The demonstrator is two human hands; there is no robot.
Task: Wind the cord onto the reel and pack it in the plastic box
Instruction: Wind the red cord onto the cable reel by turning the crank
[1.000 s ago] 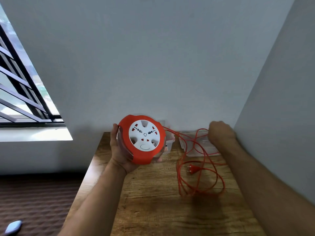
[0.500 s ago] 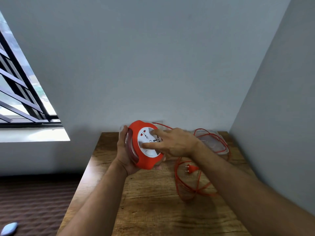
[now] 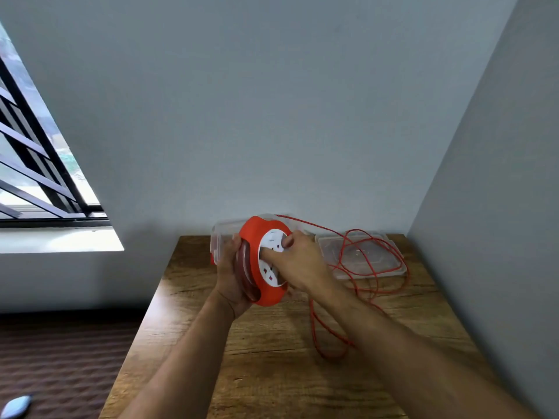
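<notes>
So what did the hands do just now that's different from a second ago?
The right hand let go of the loose orange cord by the clear lid, moved left to the reel and now presses fingers into its white face. The reel has turned more edge-on. The left hand kept holding the reel from behind; cord still lies looped on the wooden table.

Grey walls [image 3: 272, 116], barred window [image 3: 33, 164] left, wooden table [image 3: 272, 373], dark floor [image 3: 60, 358].
</notes>
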